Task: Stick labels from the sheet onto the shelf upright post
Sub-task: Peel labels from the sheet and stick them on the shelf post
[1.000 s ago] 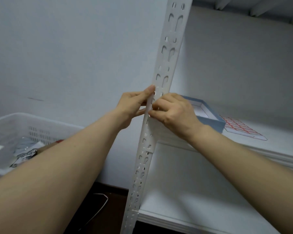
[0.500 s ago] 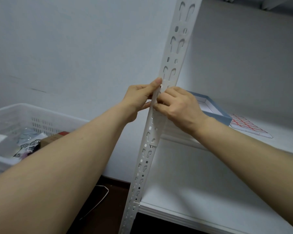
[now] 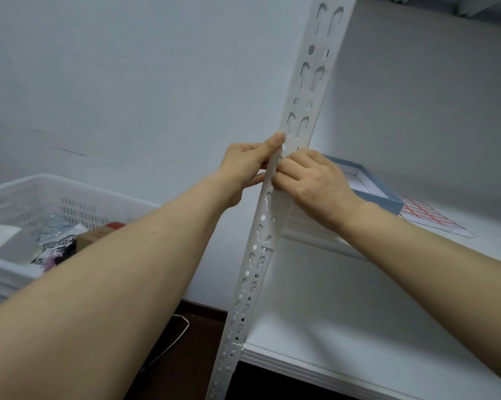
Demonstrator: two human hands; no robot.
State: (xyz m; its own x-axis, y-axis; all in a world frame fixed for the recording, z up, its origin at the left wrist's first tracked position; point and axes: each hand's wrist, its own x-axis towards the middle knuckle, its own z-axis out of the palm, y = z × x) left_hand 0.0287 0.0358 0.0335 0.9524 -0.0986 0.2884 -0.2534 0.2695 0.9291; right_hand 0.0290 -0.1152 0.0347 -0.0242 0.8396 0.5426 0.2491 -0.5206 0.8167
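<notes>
Shelf upright post [image 3: 300, 90], as before, in the pinch of left hand [image 3: 243, 166] and right hand [image 3: 315, 184], close together.

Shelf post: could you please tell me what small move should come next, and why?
Probably press the right hand downward along the shelf post to seat the label: both hands meet there, the left hand pinching its edge; the label is hidden.
</notes>
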